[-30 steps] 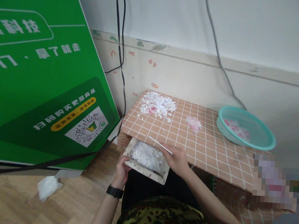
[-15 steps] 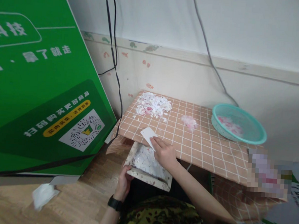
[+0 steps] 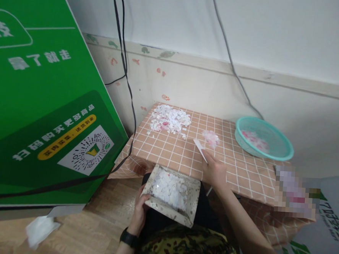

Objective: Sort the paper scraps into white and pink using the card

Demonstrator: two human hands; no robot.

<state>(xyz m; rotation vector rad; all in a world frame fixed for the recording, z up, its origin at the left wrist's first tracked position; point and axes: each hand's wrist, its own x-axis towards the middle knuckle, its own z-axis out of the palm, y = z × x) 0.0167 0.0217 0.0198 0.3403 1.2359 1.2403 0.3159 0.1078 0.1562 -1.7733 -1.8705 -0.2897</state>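
My left hand (image 3: pixel 140 206) grips the near left corner of a shallow, stained pale tray (image 3: pixel 168 214). White paper scraps (image 3: pixel 168 186) lie inside it. The tray is tilted over my lap, just below the table's front edge. In my right hand (image 3: pixel 215 172) is a thin white card (image 3: pixel 199 149), held on edge above the checked tablecloth (image 3: pixel 174 150). Just beyond the card sits a small pile of pinkish-white bits (image 3: pixel 210 138). A larger heap of white scraps (image 3: pixel 170 118), with a few pink pieces, spreads across the table's far left.
A turquoise mesh basket (image 3: pixel 284 153) with pink and white bits stands at the table's right. A blurred-out item (image 3: pixel 294 194) lies by the right edge. Black cables (image 3: pixel 132 101) hang at the left before a green sign panel (image 3: pixel 44 108). White plastic (image 3: pixel 41 230) lies on the floor.
My right hand has moved right with the card, from above the tray to near the small pinkish pile. The card has turned edge-on. The tray has shifted slightly toward me, away from the table.
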